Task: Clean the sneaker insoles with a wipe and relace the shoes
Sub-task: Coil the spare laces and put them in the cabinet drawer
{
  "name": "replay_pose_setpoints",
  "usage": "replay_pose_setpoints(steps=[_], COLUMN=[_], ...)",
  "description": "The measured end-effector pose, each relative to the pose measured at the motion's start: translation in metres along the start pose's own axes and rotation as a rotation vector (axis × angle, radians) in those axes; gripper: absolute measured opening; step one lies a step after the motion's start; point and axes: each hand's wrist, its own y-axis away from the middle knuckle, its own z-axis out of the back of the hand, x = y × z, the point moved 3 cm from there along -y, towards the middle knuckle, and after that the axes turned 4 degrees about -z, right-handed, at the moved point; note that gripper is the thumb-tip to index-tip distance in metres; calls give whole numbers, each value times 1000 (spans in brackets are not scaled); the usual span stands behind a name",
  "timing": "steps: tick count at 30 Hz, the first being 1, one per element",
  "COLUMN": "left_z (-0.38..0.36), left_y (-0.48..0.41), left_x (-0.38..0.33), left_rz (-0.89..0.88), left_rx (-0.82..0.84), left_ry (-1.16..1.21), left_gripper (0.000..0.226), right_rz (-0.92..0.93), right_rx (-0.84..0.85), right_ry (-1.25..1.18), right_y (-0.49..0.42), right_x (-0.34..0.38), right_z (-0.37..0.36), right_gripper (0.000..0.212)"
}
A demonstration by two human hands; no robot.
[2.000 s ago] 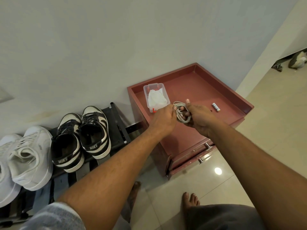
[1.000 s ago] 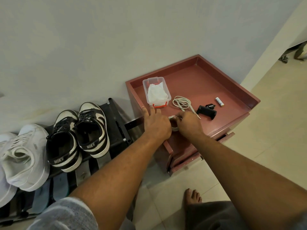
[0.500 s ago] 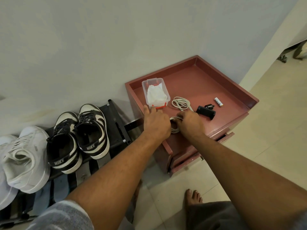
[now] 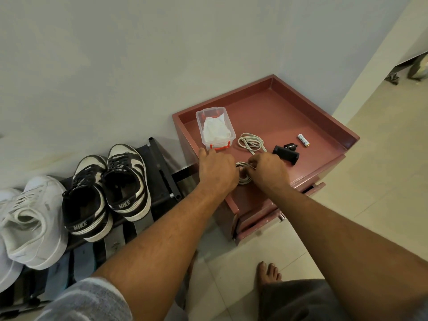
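Note:
A coiled white shoelace (image 4: 244, 176) lies on the red cabinet top (image 4: 273, 117) between my hands. My left hand (image 4: 216, 170) rests on the top beside the coil, fingers curled toward it. My right hand (image 4: 268, 169) pinches the coil's upper strands. A second white lace (image 4: 251, 142) lies loose just behind. A clear plastic box with white wipes (image 4: 215, 129) stands at the cabinet's left rear. A pair of black-and-white sneakers (image 4: 108, 188) with black laces sits on the low shoe rack to the left.
White sneakers (image 4: 27, 216) lie at the far left of the black rack (image 4: 162, 167). A black gadget (image 4: 286, 154) and a small battery (image 4: 303, 140) lie on the cabinet top. Insoles (image 4: 76, 262) show on the rack's lower shelf. My bare foot (image 4: 268, 272) stands on the tiled floor.
My hands carried a lace coil from above the cabinet down to its front edge. One coil now lies behind them, and the black gadget has come into view.

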Motion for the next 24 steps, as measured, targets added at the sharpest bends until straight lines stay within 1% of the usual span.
replay_pose_setpoints(steps=[2, 5, 10, 14, 20, 24], left_z=[0, -1, -12, -11, -14, -14], left_y=[0, -2, -6, -6, -7, -8], left_x=[0, 1, 3, 3, 4, 3], left_rz=[1, -19, -17, -13, 12, 12], left_rx=[-47, -89, -29, -34, 2, 3], left_ry=[9, -7, 5, -4, 23, 15], left_gripper=[27, 22, 19, 16, 20, 24], right_rz=[-4, 2, 5, 13, 29, 53], right_rx=[-3, 11, 47, 42, 45, 38], right_ry=[-33, -28, 11, 30, 3, 7], right_y=[-1, -3, -2, -1, -1, -2], right_x=[0, -2, -2, 1, 1, 0], right_z=[0, 0, -4, -3, -3, -4], right_gripper=[25, 26, 18, 16, 13, 19])
